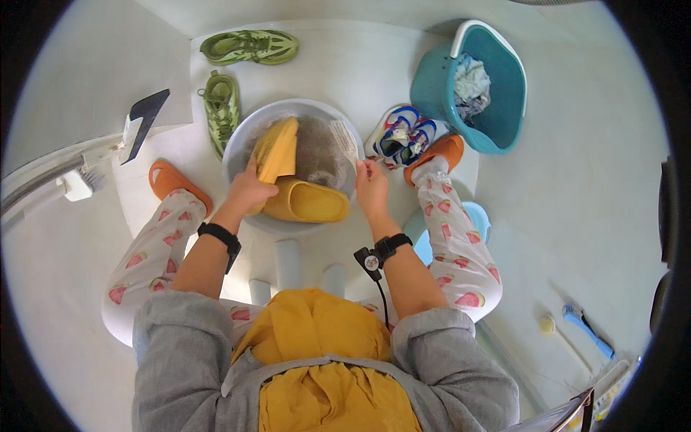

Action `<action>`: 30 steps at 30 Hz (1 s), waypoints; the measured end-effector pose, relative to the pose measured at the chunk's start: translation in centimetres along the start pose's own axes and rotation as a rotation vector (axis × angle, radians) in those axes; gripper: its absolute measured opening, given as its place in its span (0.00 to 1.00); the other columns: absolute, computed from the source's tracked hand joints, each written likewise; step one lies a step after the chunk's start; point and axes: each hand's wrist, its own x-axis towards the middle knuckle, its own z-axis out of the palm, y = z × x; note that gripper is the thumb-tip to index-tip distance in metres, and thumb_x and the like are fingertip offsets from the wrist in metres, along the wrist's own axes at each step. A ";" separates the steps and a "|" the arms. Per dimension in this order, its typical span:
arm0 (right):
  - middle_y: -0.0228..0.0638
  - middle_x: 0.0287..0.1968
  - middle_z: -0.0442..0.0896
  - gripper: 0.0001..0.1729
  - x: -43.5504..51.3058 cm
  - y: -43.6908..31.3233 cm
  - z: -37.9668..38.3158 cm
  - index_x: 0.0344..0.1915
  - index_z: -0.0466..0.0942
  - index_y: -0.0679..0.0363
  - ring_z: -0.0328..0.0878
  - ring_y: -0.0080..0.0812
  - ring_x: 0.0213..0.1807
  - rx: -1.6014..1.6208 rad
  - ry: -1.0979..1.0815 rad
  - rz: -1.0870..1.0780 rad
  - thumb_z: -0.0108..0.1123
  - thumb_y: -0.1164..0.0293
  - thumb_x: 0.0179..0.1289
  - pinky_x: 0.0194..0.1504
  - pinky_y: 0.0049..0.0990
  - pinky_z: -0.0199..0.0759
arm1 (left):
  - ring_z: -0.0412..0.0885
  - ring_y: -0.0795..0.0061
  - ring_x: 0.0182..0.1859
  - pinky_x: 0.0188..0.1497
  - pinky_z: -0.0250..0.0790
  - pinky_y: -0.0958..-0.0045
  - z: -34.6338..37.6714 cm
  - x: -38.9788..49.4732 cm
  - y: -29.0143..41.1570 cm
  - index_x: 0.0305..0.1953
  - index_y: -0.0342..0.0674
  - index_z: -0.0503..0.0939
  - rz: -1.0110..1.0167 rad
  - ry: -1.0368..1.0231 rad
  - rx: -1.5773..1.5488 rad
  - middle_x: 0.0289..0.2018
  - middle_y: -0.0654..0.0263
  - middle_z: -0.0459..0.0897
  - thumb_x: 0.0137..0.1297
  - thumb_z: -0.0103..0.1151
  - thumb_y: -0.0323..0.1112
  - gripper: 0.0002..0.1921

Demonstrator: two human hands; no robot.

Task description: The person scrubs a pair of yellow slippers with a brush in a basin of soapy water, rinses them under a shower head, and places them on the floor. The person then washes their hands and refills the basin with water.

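Note:
My left hand (249, 190) grips a yellow slipper (277, 148), tilted on its side over a round pale basin (236, 144). Murky, sudsy water (313, 143) fills the basin. A second yellow slipper (318, 201) lies at the basin's near side with its foot opening facing up. In my right hand (372, 186) is the handle of a pale scrub brush (344, 137), held over the basin's right rim. The brush head is apart from both slippers.
Green lace-up shoes (249, 46) lie beyond and left of the basin. Multicoloured sneakers (405, 135) stand to its right, by a teal bucket (437, 92) with crumpled cloth (471, 86) inside. A light-blue basin (478, 216) is behind my right leg. Brushes (588, 329) hang or lie at lower right.

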 end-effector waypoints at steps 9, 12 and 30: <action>0.29 0.20 0.71 0.15 2.5 0.8 -3.8 0.34 0.68 0.59 0.61 0.18 0.13 0.638 0.160 0.553 0.50 0.59 0.70 0.12 0.18 0.52 | 0.76 0.48 0.53 0.55 0.68 0.63 1.7 0.0 -3.0 0.65 0.30 0.56 0.009 0.044 -0.110 0.50 0.42 0.77 0.45 0.61 0.45 0.46; 0.28 0.20 0.71 0.15 2.6 1.1 -3.9 0.34 0.68 0.59 0.59 0.17 0.13 0.683 0.126 0.586 0.50 0.59 0.70 0.12 0.17 0.52 | 0.77 0.47 0.52 0.54 0.68 0.61 2.4 0.1 -3.5 0.60 0.30 0.62 0.043 0.113 -0.144 0.47 0.42 0.78 0.46 0.61 0.43 0.40; 0.33 0.22 0.78 0.12 2.6 -0.3 -8.3 0.39 0.78 0.61 0.73 0.26 0.19 0.108 -0.256 0.337 0.55 0.63 0.65 0.21 0.25 0.65 | 0.78 0.43 0.47 0.50 0.70 0.55 3.1 1.3 -3.6 0.46 0.30 0.66 0.010 0.179 -0.120 0.41 0.39 0.79 0.48 0.62 0.38 0.26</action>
